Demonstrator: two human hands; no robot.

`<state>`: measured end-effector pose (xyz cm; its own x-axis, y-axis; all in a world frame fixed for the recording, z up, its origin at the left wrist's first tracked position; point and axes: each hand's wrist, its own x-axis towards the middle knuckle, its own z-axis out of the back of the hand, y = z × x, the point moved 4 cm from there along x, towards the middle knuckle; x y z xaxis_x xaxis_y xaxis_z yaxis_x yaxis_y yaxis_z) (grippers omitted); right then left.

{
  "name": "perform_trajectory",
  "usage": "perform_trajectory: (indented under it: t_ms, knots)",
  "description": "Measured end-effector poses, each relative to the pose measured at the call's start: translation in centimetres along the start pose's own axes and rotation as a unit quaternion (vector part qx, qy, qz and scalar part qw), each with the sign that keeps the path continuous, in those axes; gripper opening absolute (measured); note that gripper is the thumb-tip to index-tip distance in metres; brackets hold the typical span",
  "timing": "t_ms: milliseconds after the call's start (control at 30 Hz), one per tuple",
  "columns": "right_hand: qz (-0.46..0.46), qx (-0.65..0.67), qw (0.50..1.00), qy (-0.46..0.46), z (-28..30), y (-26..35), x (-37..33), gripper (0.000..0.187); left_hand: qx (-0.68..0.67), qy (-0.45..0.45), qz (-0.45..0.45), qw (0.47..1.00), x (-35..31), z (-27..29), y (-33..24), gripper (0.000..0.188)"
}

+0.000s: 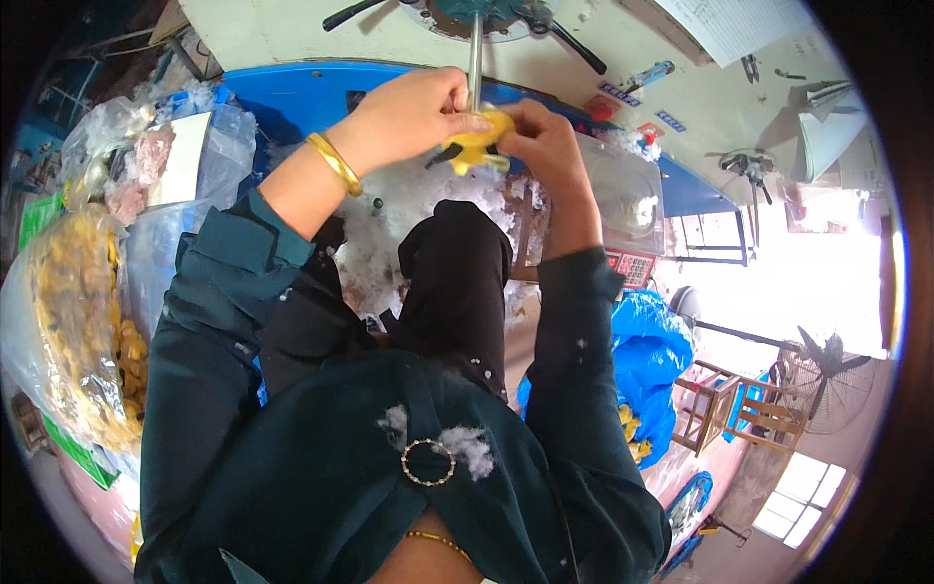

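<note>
A thin metal tube (pixel 476 60) sticks out from the machine on the wall panel toward me. At its end is a small yellow plush piece (pixel 475 146) with a dark part on its lower left, slightly blurred. My left hand (pixel 428 112) pinches it from the left, thumb along its top. My right hand (pixel 547 141) grips its right side with bent fingers. Whether the tube's tip goes inside the plush piece is hidden by the piece and my fingers. White fluff (pixel 389 219) lies below my hands, around my knees.
On the left a clear plastic bag (pixel 73 321) bulges with yellow plush pieces. A blue bag (pixel 647 350) with more yellow pieces stands at right. Black-handled levers (pixel 579 51) flank the tube. Farther right are a wooden chair (pixel 769 414) and a standing fan (pixel 825 375).
</note>
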<state>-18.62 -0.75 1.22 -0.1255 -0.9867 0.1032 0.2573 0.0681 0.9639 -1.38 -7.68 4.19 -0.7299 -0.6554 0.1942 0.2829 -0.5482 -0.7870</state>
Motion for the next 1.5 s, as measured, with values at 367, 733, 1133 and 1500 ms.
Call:
perform_trajectory:
  t_ms: [367, 733, 1133, 1500]
  knots:
    - [0.198, -0.345, 0.882, -0.253, -8.3, 3.0, -9.6, 0.029, -0.071, 0.034, 0.056, 0.995, -0.8, -0.8, 0.7, 0.043]
    - [0.180, -0.332, 0.844, -0.381, -9.6, 1.6, -4.9, 0.030, -0.035, 0.033, 0.044, 0.998, 0.1, -0.2, 0.7, 0.049]
    - [-0.016, 0.176, 0.954, -0.242, -6.1, -1.4, -0.7, 0.030, 0.254, 0.009, 0.017, 0.967, -4.7, 1.0, -2.0, 0.057]
    - [-0.093, 0.098, 0.966, -0.220, -4.2, -0.2, 3.0, 0.031, 0.136, -0.128, -0.057, 0.981, -6.4, -0.5, -2.1, 0.045]
